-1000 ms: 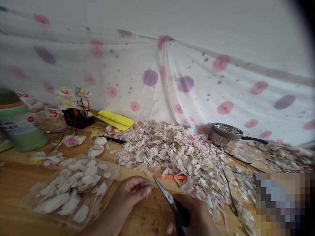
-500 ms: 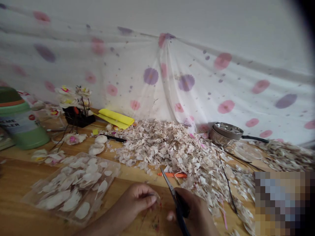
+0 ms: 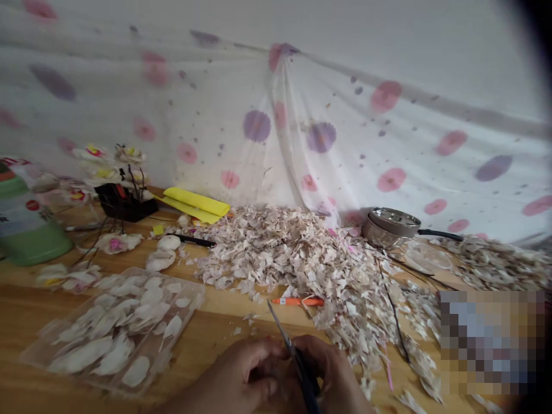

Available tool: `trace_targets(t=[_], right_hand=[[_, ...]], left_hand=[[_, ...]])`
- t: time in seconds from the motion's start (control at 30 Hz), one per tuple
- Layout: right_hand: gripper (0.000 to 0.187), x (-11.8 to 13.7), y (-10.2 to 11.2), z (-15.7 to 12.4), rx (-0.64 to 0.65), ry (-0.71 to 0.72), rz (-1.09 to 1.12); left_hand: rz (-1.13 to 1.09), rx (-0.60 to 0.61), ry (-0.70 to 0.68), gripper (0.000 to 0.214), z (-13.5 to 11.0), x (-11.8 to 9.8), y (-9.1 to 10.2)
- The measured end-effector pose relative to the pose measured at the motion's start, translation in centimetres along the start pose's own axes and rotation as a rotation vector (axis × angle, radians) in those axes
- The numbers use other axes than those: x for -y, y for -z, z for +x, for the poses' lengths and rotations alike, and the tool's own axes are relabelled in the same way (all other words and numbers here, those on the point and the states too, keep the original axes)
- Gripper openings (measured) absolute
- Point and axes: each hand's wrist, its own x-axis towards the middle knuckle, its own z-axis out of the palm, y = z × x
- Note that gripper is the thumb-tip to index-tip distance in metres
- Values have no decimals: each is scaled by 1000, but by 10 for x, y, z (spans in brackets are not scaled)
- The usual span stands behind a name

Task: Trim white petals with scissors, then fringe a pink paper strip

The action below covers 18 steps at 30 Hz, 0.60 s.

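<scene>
On my feed the black-handled scissors sit in the right hand, fingers wrapped closed round the grips, blades almost shut, just in front of the heap of petal scraps. The left hand touches the right, fingers curled; I can't tell whether they hold anything. Left of the heap lies a clear plastic tray of white petals.

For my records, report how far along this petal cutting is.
Done: a large heap of cut petal scraps. In hand: scissors in the right hand, with the left hand close by. Left: the white petals lying in the clear plastic tray.
</scene>
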Motion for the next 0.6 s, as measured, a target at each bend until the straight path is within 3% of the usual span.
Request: trace_targets(t=[0.17, 0.33, 0.47, 0.6], right_hand=[[34, 1, -2, 2, -24, 22, 41], [36, -3, -5, 2, -129, 51, 50], [27, -10, 0, 1, -58, 23, -21], [37, -19, 15, 8, -5, 36, -161]], left_hand=[[-62, -46, 19, 37, 0, 4, -1], [-150, -63, -20, 22, 5, 14, -1], [-246, -103, -77, 33, 12, 25, 5], [-389, -207, -117, 38, 19, 23, 16]])
